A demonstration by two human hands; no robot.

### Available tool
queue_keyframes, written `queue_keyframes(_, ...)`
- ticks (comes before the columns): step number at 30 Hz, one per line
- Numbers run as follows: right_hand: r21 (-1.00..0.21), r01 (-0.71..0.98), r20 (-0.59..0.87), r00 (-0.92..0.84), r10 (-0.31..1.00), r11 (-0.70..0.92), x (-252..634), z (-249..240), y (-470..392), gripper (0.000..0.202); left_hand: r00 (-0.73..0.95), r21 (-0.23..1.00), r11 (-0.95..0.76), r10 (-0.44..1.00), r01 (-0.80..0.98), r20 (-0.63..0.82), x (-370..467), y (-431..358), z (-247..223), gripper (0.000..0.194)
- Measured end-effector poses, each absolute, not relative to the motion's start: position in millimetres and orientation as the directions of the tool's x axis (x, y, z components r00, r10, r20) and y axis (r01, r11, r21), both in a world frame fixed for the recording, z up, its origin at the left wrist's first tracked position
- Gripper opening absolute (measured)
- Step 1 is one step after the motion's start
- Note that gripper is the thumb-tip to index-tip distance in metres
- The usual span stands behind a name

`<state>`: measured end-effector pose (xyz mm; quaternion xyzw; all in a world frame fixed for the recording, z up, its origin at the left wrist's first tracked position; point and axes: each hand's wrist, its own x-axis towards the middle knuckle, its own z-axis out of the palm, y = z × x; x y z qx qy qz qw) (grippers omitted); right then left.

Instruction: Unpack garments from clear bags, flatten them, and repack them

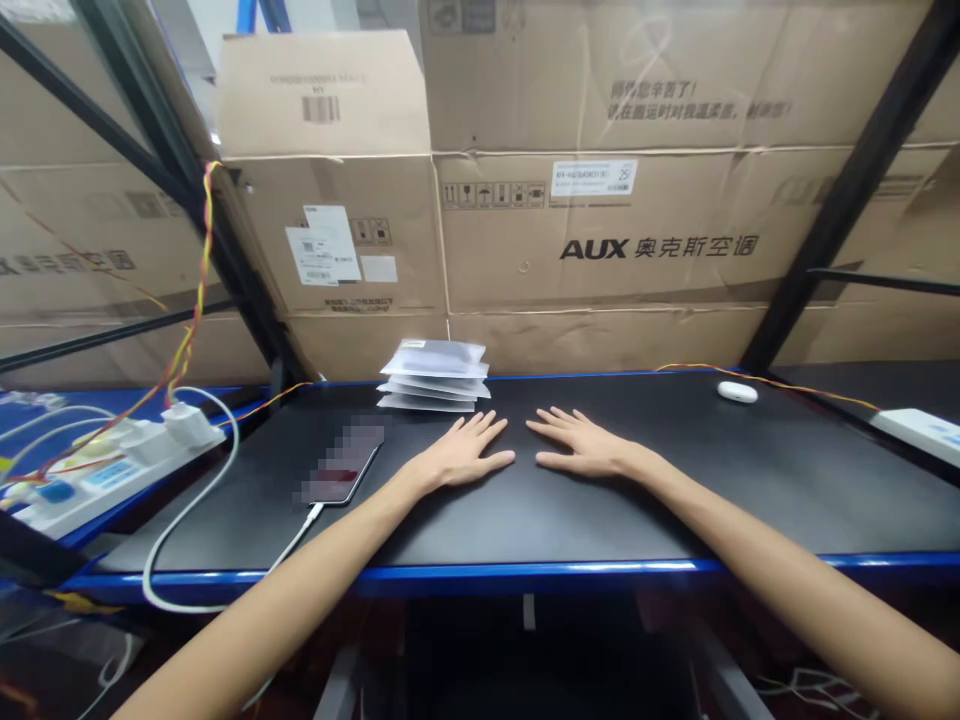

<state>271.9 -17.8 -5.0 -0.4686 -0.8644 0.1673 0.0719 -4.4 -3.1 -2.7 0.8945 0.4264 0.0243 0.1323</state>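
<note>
My left hand [466, 450] lies flat on the black tabletop [525, 525], palm down with fingers spread. Just beyond its fingertips is a stack of thin, whitish flat packets [435, 378], loosely piled. Left of that hand lies a phone [349, 465], its screen partly blurred out, with a white cable [300, 535] plugged into its near end. My right hand [577, 443] also rests palm down on the tabletop, fingers apart, a short gap from the left one. Neither hand holds anything.
A white earbud-style case [737, 392] sits at the back right. Power strips stand at the left [127, 470] and right [926, 432]. Large cardboard boxes [510, 270] line the back behind black metal posts [832, 190]. A blue edge [540, 572] borders the table's front.
</note>
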Motion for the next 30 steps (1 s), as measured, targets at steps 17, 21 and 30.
queue_keyframes(17, -0.357, 0.783, -0.026, -0.553, 0.833, 0.509, 272.0, -5.5, -17.5, 0.084, 0.63, 0.256, -0.596, 0.773, 0.762, -0.076, -4.6, -2.5, -3.1, 0.084)
queue_keyframes(21, -0.36, 0.784, -0.028, -0.552, 0.834, 0.506, 271.7, -4.7, -17.9, 0.084, 0.628, 0.263, -0.592, 0.774, 0.762, -0.078, -4.5, -3.7, -1.8, 0.085)
queue_keyframes(30, -0.345, 0.79, -0.043, -0.553, 0.832, 0.507, 269.5, -0.4, -20.2, 0.084, 0.626, 0.255, -0.592, 0.776, 0.765, -0.076, -4.7, -2.2, -3.4, 0.085)
